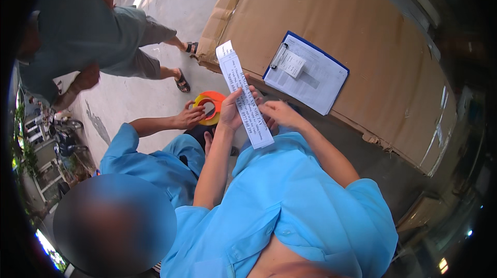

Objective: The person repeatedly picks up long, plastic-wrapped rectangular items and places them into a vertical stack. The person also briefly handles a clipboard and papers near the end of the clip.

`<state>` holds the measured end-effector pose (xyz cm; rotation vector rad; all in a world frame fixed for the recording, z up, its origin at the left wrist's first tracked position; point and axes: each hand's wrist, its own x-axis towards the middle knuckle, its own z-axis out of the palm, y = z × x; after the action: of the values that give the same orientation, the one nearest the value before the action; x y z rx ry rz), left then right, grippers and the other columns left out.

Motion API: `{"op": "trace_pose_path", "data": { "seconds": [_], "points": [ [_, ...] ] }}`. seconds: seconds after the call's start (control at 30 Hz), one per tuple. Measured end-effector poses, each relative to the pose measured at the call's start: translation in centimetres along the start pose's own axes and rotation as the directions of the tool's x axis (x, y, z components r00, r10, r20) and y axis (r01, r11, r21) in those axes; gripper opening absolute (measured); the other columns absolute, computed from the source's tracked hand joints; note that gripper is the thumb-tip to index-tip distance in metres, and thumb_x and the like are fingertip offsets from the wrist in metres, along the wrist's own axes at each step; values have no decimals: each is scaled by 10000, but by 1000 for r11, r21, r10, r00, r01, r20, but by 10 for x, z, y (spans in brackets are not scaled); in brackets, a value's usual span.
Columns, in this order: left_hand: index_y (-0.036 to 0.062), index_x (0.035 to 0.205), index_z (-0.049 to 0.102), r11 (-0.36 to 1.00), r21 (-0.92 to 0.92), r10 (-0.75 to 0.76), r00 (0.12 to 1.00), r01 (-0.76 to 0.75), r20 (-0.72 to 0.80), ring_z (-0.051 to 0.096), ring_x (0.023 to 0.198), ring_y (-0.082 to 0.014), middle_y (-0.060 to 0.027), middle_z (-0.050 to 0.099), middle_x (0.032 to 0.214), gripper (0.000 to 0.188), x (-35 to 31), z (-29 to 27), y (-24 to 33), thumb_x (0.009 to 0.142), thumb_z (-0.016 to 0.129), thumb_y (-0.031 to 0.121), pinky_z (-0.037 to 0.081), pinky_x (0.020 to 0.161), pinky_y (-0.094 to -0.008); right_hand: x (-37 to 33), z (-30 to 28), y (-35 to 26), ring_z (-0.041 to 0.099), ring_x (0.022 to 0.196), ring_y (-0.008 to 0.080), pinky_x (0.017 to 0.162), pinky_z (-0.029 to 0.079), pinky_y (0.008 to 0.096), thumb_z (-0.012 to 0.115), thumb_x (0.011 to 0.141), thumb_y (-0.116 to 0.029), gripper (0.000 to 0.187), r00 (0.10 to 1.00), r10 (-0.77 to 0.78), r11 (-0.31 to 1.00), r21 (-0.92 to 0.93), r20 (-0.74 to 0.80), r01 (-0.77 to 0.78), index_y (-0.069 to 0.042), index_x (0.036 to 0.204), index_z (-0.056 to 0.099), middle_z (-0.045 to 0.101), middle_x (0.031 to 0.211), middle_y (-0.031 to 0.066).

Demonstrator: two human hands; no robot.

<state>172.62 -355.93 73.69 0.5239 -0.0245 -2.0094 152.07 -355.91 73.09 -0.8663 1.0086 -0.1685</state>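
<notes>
A stack of long white paper labels (243,94) with printed lines is held in front of my chest, tilted from upper left to lower right. My left hand (231,114) is wrapped round the stack from behind, its thumb lying at the left edge. My right hand (282,114) is closed at the right edge of the labels, its fingertips pinched against them and partly hidden. On the left, a co-worker's hand (190,116) holds a roll of orange and yellow tape (218,101) close to my left hand.
A large cardboard box (373,34) stands ahead, bearing a blue clipboard (345,77) with papers. A co-worker in blue (155,172) is close on my left. Another person (98,29) stands farther off, upper left. Motorbikes (64,130) are parked at the far left.
</notes>
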Motion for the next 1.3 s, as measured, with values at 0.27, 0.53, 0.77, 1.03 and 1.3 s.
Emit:
{"op": "trace_pose_path", "data": {
  "seconds": [0.27, 0.53, 0.77, 1.03, 1.3],
  "points": [
    [67, 1452, 371, 984, -100, 125, 969, -149, -211, 613, 932, -233, -134, 605, 1068, 544, -24, -7, -42, 959, 560, 196, 517, 845, -402, 28, -196, -19, 455, 1246, 393, 1037, 413, 464, 851, 660, -390, 884, 611, -510, 432, -795, -605, -426, -66, 1370, 436, 458, 1365, 192],
    [37, 1454, 344, 983, -98, 121, 949, -155, -291, 679, 979, -239, -144, 638, 1108, 549, -51, 31, -110, 965, 560, 157, 557, 907, -421, 27, -222, -20, 524, 1187, 396, 969, 465, 468, 882, 621, -455, 873, 793, -287, 464, -802, -538, -376, -22, 1256, 467, 557, 1236, 225],
    [47, 1463, 332, 949, -74, 261, 897, -306, -356, 682, 967, -227, -167, 638, 1123, 537, -63, 51, -130, 974, 546, 105, 571, 897, -426, 28, -242, -22, 616, 941, 268, 818, 497, 374, 864, 691, -393, 592, 898, -194, 627, -753, -396, -197, 20, 1026, 602, 646, 987, 163],
    [51, 1452, 359, 947, 1, 296, 869, -322, -396, 687, 940, -219, -161, 639, 1115, 527, -81, 53, -113, 960, 543, 95, 583, 879, -415, 25, -228, -67, 602, 920, 122, 850, 458, 263, 762, 848, -204, 384, 974, -222, 923, -312, 42, 224, -15, 1154, 628, 668, 994, 49],
    [73, 1467, 345, 878, -152, 385, 857, -455, -343, 641, 933, -211, -141, 616, 1091, 532, -113, 35, -132, 974, 535, 132, 554, 876, -408, 50, -161, -90, 602, 955, 141, 876, 458, 287, 726, 880, -173, 364, 938, -210, 884, -356, 277, 303, -7, 1185, 619, 668, 1002, 63]
  ]
}}
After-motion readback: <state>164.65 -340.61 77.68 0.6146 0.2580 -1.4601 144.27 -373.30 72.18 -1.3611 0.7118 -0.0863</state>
